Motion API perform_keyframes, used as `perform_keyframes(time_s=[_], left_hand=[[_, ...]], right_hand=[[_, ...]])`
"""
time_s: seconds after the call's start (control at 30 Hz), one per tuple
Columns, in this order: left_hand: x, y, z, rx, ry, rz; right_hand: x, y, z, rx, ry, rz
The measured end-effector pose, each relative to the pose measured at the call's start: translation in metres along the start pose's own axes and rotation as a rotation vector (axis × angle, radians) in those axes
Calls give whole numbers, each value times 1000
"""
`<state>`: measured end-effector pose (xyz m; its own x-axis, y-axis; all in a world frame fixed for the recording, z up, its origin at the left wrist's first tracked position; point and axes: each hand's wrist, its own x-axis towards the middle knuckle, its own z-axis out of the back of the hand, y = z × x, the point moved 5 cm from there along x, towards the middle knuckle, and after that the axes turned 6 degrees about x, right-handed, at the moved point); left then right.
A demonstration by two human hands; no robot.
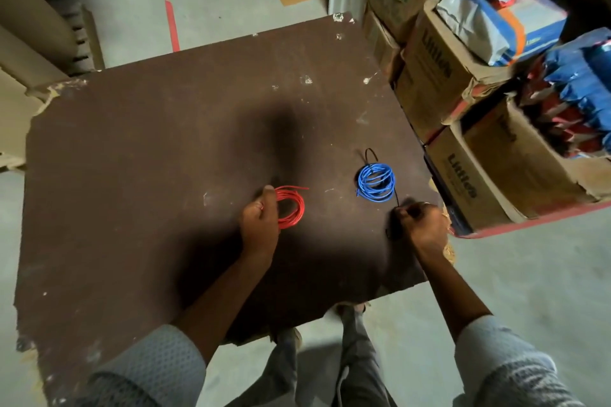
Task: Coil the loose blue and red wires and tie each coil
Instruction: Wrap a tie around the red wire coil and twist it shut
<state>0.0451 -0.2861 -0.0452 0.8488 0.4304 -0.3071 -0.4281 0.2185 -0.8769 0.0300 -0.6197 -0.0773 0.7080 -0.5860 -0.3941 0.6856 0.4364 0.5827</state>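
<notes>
Head view looks down on a dark brown board (132, 158) serving as a table, with both arms reaching over it. The left hand (259, 225) is curled round the near side of the red coil (292, 208), holding the loops bunched so they cannot spring apart; one loose red end pokes out at the top of the coil. The blue coil (376, 182) lies by itself on the board to the right, apart from either hand, with a thin black tie (371, 155) looped at its far edge — it looks bound already, though the fastening is too small to make out.

The right hand (421, 221) is closed on another black tie (396, 196), pinched at the fingertips just beside the blue coil. Stacked cardboard boxes (463, 82) crowd the right edge of the board.

My reading is that the red coil is wound and its tying is the step in hand. To do it well, the left grip should not slacken until the tie is round every loop — any turn left out will uncoil. Best to thread the tie through the coil's centre opposite the holding fingers, tuck the stray red end under it, and cinch snugly without crushing the insulation.
</notes>
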Motion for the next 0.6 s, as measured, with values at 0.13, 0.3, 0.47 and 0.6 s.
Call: perform_keyframes(time_s=[0.13,0.3,0.47,0.6], left_hand=[[-1,-2,0,3,12,8],[-2,-9,0,-5,22,4],[-3,-29,2,-55,39,-15],[-3,-52,10,-82,15,-51]], right_hand=[[-3,0,1,56,-21,-33],[-7,6,13,151,-82,-35],[-23,36,30,258,-145,64],[-39,76,29,434,-36,111]])
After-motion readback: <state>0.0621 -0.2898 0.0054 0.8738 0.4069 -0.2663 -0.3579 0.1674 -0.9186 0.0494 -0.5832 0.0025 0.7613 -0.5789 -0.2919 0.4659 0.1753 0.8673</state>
